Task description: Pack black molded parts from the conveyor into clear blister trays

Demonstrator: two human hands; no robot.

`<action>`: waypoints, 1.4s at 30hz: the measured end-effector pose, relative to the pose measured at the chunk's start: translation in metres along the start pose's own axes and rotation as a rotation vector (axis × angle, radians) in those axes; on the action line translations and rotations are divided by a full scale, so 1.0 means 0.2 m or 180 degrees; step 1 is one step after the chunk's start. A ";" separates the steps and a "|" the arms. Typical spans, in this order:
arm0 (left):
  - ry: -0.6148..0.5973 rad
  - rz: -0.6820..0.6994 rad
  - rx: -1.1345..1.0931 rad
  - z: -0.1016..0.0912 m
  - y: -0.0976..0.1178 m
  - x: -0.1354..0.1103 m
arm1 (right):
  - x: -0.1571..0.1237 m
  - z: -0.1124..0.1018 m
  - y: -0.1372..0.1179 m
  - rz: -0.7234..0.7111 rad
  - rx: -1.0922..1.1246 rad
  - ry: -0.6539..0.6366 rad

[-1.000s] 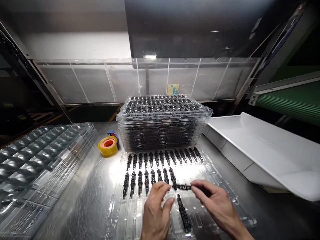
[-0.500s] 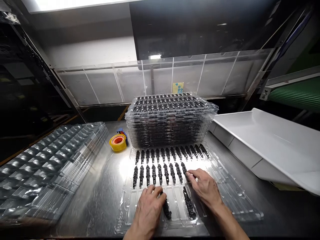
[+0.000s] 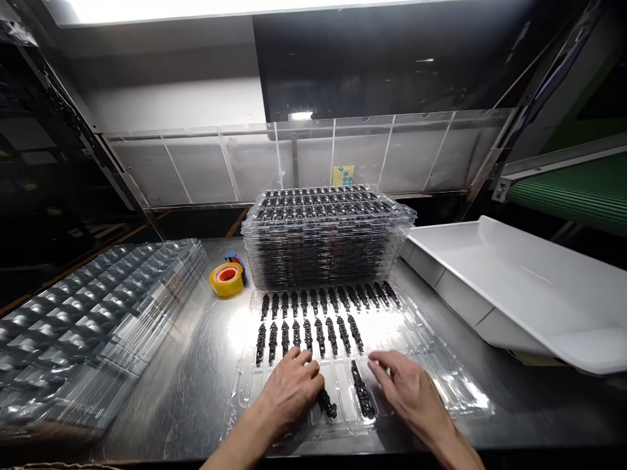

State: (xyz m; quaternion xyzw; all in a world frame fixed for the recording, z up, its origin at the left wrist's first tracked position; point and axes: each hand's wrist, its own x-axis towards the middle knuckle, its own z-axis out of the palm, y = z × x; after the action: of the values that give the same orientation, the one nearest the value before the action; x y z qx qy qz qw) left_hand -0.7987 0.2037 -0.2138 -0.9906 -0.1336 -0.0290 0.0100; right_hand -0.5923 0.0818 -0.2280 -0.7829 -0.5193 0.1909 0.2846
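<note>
A clear plastic tray (image 3: pixel 245 385) lies in front of me with rows of slim black jointed parts (image 3: pixel 308 336) in its slots. The back row reaches most of the way across; the middle row ends left of my right hand. My left hand (image 3: pixel 294 385) is closed over the front of the tray, its curled fingers on a black part (image 3: pixel 327 403) that sticks out below them. My right hand (image 3: pixel 409 391) hovers at the right with thumb and index finger apart, holding nothing. Between both hands another black part (image 3: pixel 362 391) lies at a slant in the front row.
A tall stack of filled clear trays (image 3: pixel 328 251) stands behind. To the left are stacked empty clear trays (image 3: pixel 122 313) and a yellow tape roll (image 3: pixel 226 281) with a blue dispenser (image 3: pixel 236 259). A white bin (image 3: pixel 509 274) sits at the right, near a green conveyor (image 3: pixel 578 189).
My right hand has let go of the last part in the middle row and drawn back from it, toward me. My left hand has stayed on its part, turning slightly. The view has shifted a little.
</note>
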 end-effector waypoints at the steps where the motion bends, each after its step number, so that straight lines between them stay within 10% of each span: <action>1: 0.0015 0.0067 -0.0013 0.00 -0.01 0.00 | -0.05 0.01 -0.02 0.0142 -0.0124 -0.0072; 10: -0.0160 -0.0183 -0.1379 -0.09 0.04 -0.03 | -0.13 0.06 -0.21 0.0313 -0.1062 -0.0257; 23: -0.0309 -0.0043 -0.1268 -0.03 0.03 0.01 | -0.02 0.08 -0.25 0.0743 -0.0997 -0.0204; 31: 0.0453 0.0068 -0.1214 0.09 0.05 0.02 | 0.06 -0.13 -0.15 0.0636 0.1007 -0.0130; 42: 0.0789 0.0023 -0.1345 0.13 0.09 0.04 | 0.34 -0.29 0.02 0.0211 0.0195 0.0308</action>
State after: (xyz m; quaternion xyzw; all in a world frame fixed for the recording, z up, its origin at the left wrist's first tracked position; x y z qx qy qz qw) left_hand -0.7855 0.1900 -0.2396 -0.9600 -0.1187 -0.1776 -0.1810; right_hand -0.5293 0.1294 -0.1869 -0.7989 -0.4726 0.1780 0.3267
